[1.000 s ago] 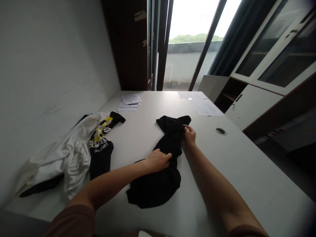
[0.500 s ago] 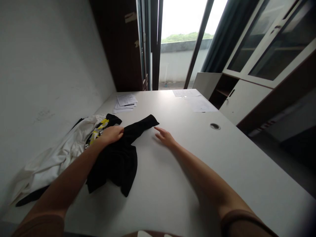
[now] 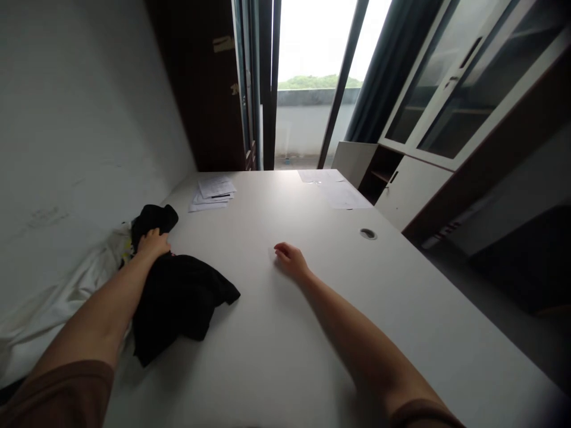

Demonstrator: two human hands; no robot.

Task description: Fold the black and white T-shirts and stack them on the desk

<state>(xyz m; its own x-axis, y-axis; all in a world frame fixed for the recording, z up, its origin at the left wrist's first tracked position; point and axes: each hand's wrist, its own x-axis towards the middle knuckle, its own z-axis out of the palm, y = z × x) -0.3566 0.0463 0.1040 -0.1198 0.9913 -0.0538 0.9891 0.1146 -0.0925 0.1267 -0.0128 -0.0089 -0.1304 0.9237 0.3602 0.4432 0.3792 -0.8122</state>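
Near the wall on the left, my left hand (image 3: 154, 242) is closed on a crumpled black garment (image 3: 181, 297). Part of the garment bunches up beyond the hand, and the rest spreads towards me over the table. Whether it is a shirt or trousers cannot be made out. Beside it, along the wall, lies a white garment (image 3: 74, 297), with a bit of yellow print showing near my left hand. My right hand (image 3: 291, 260) is low over the middle of the table, apart from the clothes. Its fingers are curled together, with a faint pale patch at their tips that I cannot identify.
The white table (image 3: 259, 356) runs away from me towards a glass door. A stack of papers (image 3: 212, 193) lies at its far left, and more paper sheets (image 3: 343, 193) at the far right. A round cable hole (image 3: 368, 233) is near the right edge. White cabinets (image 3: 423, 184) stand beyond.
My left hand has drawn the black garment left towards the wall, and its long outstretched part has left the middle of the table. My right hand's fingers have curled in. The view has shifted slightly.
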